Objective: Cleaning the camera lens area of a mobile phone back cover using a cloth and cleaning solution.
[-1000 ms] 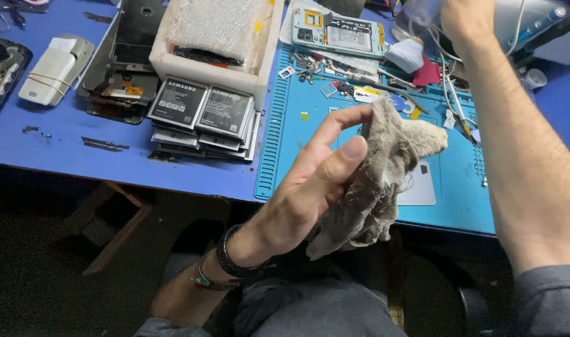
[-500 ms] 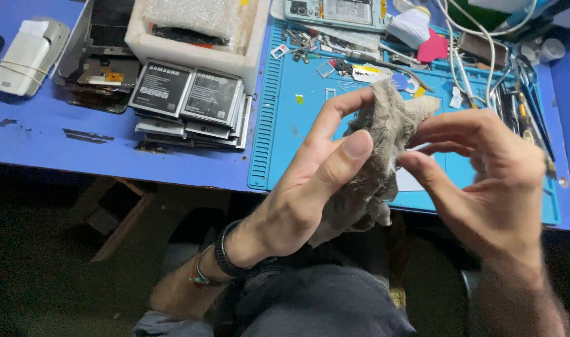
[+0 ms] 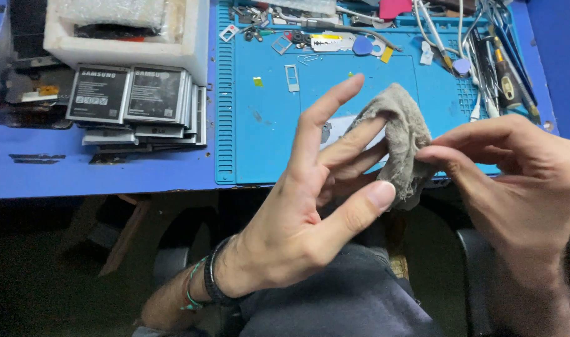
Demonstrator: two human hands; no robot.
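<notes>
A worn grey-brown cloth (image 3: 402, 134) hangs between both hands above the front edge of the blue work mat (image 3: 260, 143). My left hand (image 3: 310, 200) has its fingers spread, with the cloth draped over the middle fingertips and the thumb close under it. My right hand (image 3: 516, 181) pinches the cloth's right side between thumb and forefinger. A dark band and a green cord sit on my left wrist.
Stacks of flat phone batteries (image 3: 132, 100) lie left of the mat, behind them a white foam box (image 3: 116, 37). Small parts, a blue pick (image 3: 362, 46), tweezers and cables (image 3: 484, 56) crowd the mat's far side. My lap is below the table edge.
My right hand came down from the far right and took hold of the cloth. My left hand opened its fingers. The view shifted, so the table slid up and left.
</notes>
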